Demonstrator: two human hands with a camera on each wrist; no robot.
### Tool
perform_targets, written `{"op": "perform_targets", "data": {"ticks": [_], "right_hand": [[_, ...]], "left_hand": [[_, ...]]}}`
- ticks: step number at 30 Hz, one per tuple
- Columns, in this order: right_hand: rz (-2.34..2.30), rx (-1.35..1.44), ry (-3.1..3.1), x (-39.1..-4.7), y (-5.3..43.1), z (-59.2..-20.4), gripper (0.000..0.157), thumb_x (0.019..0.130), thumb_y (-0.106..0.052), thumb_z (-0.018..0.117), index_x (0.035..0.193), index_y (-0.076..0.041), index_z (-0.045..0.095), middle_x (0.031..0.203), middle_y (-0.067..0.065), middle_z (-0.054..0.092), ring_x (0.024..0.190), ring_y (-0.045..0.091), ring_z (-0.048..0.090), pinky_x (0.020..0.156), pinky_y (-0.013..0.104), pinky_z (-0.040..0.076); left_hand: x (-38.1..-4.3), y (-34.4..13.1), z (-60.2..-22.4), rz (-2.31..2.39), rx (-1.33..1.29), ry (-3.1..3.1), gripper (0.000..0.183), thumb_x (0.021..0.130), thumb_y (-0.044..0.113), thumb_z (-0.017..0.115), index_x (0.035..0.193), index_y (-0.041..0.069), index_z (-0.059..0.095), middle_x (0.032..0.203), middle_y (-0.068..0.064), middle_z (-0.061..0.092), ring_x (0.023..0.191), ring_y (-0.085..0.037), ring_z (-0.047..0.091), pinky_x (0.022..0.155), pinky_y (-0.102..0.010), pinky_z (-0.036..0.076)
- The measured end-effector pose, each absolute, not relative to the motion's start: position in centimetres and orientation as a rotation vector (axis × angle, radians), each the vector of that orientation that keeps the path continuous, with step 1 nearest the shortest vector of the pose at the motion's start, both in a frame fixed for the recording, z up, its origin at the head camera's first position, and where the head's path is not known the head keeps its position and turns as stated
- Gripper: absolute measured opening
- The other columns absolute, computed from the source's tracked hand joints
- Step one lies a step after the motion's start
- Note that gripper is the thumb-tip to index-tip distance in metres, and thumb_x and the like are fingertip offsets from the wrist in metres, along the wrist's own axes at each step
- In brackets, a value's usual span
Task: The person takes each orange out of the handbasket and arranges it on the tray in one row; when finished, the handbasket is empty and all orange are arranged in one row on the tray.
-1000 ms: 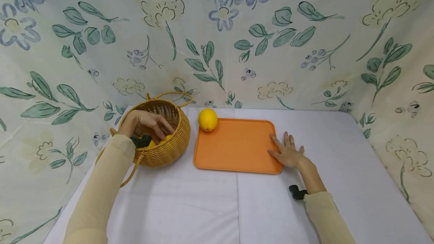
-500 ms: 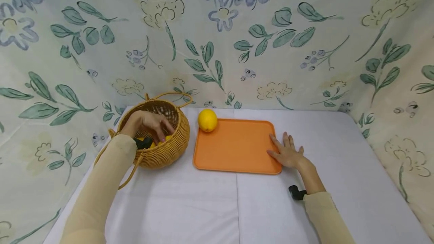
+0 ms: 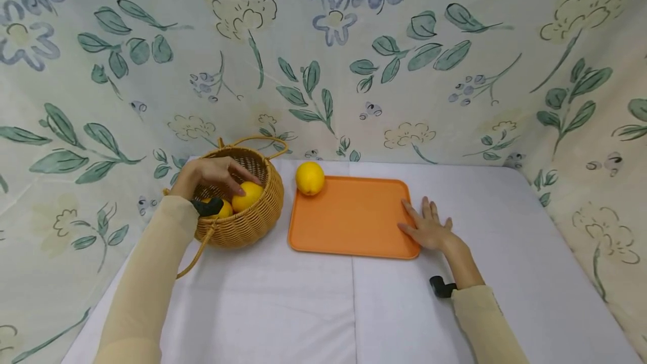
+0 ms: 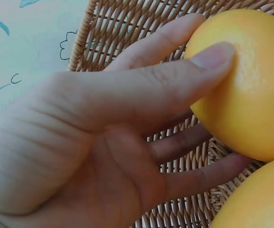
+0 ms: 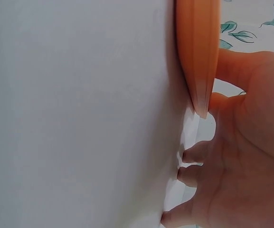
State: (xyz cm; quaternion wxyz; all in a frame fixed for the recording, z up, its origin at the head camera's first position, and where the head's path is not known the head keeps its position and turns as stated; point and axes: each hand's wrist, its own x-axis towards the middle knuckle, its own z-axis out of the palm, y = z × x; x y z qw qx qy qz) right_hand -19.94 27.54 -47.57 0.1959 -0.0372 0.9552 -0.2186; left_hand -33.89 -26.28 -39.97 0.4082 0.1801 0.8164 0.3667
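My left hand [image 3: 214,176] reaches into a round wicker basket [image 3: 253,221] at the table's left and grips a yellow-orange fruit [image 3: 247,196], lifted to rim height. In the left wrist view the thumb [image 4: 174,78] and fingers curl around that fruit [image 4: 246,85], and a second fruit [image 4: 255,204] lies below it in the basket [image 4: 122,28]. A yellow lemon [image 3: 310,178] sits at the far left corner of the orange tray [image 3: 354,218]. My right hand [image 3: 429,227] lies flat, fingers spread, against the tray's near right edge [image 5: 198,57].
A white cloth [image 3: 313,308] covers the table, and a floral curtain [image 3: 354,60] hangs close behind and on both sides. The basket's loose handle [image 3: 189,260] droops over its near side toward the table's left edge.
My left hand has risen from deep in the basket with a fruit in its fingers, now showing at the rim. The right hand, tray and lemon have not moved.
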Motion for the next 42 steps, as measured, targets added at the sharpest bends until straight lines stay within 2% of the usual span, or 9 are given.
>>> {"op": "perform_targets", "data": {"ticks": [4, 8, 16, 19, 23, 26, 31, 36, 42], "right_hand": [[-0.601, -0.1, 2.681, -20.03, 27.47, -47.68, 0.076, 0.108, -0.047, 0.046, 0.166, -0.011, 0.012, 0.164, 0.04, -0.018, 0.152, 0.06, -0.015, 0.11, 0.087, -0.01], [-0.594, -0.101, 2.685, -20.18, 27.54, -47.91, 0.076, 0.108, -0.048, 0.045, 0.166, -0.012, 0.012, 0.164, 0.04, -0.018, 0.152, 0.06, -0.015, 0.11, 0.087, -0.01], [-0.594, -0.103, 2.688, -20.21, 27.77, -47.75, 0.077, 0.108, -0.048, 0.046, 0.166, -0.012, 0.011, 0.164, 0.04, -0.019, 0.151, 0.061, -0.016, 0.109, 0.087, -0.01], [-0.584, -0.102, 2.693, -20.31, 27.74, -47.81, 0.077, 0.108, -0.049, 0.045, 0.167, -0.013, 0.012, 0.164, 0.039, -0.018, 0.152, 0.06, -0.015, 0.11, 0.087, -0.01], [-0.612, -0.099, 2.686, -20.27, 27.77, -47.93, 0.077, 0.108, -0.049, 0.045, 0.166, -0.012, 0.012, 0.165, 0.038, -0.019, 0.152, 0.059, -0.016, 0.11, 0.086, -0.012], [-0.626, -0.102, 2.683, -20.2, 27.8, -47.97, 0.077, 0.108, -0.049, 0.045, 0.166, -0.012, 0.012, 0.164, 0.038, -0.02, 0.152, 0.059, -0.017, 0.11, 0.086, -0.013], [-0.609, -0.11, 2.69, -20.24, 27.67, -47.95, 0.076, 0.108, -0.048, 0.045, 0.166, -0.012, 0.012, 0.164, 0.039, -0.018, 0.152, 0.06, -0.016, 0.109, 0.087, -0.012], [-0.601, -0.119, 2.69, -20.26, 27.6, -47.97, 0.076, 0.108, -0.049, 0.045, 0.166, -0.012, 0.012, 0.164, 0.04, -0.017, 0.151, 0.061, -0.015, 0.109, 0.088, -0.01], [-0.609, -0.117, 2.678, -20.17, 27.68, -47.99, 0.076, 0.108, -0.048, 0.045, 0.167, -0.012, 0.011, 0.163, 0.04, -0.018, 0.151, 0.061, -0.016, 0.108, 0.088, -0.011]], "left_hand": [[-33.87, -26.54, -40.04, 0.951, 0.444, 2.011, 0.051, 0.095, 0.014, 0.074, 0.145, 0.015, 0.062, 0.16, -0.011, 0.048, 0.123, -0.018, 0.062, 0.097, -0.035, 0.059], [-33.73, -26.72, -40.0, 0.972, 0.41, 1.956, 0.057, 0.096, 0.012, 0.073, 0.15, 0.016, 0.057, 0.157, -0.014, 0.048, 0.115, -0.022, 0.064, 0.096, -0.037, 0.06], [-33.77, -26.72, -40.13, 0.959, 0.477, 2.022, 0.059, 0.094, 0.013, 0.076, 0.15, 0.015, 0.056, 0.151, -0.017, 0.053, 0.099, -0.018, 0.068, 0.087, -0.032, 0.062], [-33.73, -26.84, -40.16, 0.955, 0.487, 2.055, 0.06, 0.096, 0.013, 0.074, 0.152, 0.013, 0.054, 0.153, -0.018, 0.052, 0.103, -0.021, 0.068, 0.089, -0.034, 0.062], [-33.68, -26.92, -40.24, 0.928, 0.483, 2.19, 0.059, 0.096, 0.02, 0.074, 0.151, 0.018, 0.055, 0.161, -0.016, 0.045, 0.126, -0.025, 0.058, 0.102, -0.036, 0.056], [-33.68, -26.99, -40.24, 0.942, 0.463, 2.253, 0.056, 0.096, 0.019, 0.074, 0.15, 0.019, 0.057, 0.163, -0.017, 0.042, 0.133, -0.029, 0.052, 0.107, -0.04, 0.053], [-33.68, -27.04, -40.13, 0.994, 0.444, 2.222, 0.053, 0.097, 0.012, 0.071, 0.148, 0.014, 0.058, 0.162, -0.021, 0.04, 0.124, -0.028, 0.058, 0.101, -0.042, 0.057], [-33.46, -26.91, -39.82, 0.969, 0.415, 2.241, 0.056, 0.095, 0.015, 0.075, 0.149, 0.017, 0.058, 0.159, -0.021, 0.044, 0.114, -0.022, 0.064, 0.101, -0.044, 0.058], [-33.23, -26.76, -39.58, 0.915, 0.449, 2.301, 0.058, 0.093, 0.02, 0.078, 0.147, 0.02, 0.06, 0.158, -0.02, 0.047, 0.114, -0.023, 0.064, 0.101, -0.044, 0.057]]}}
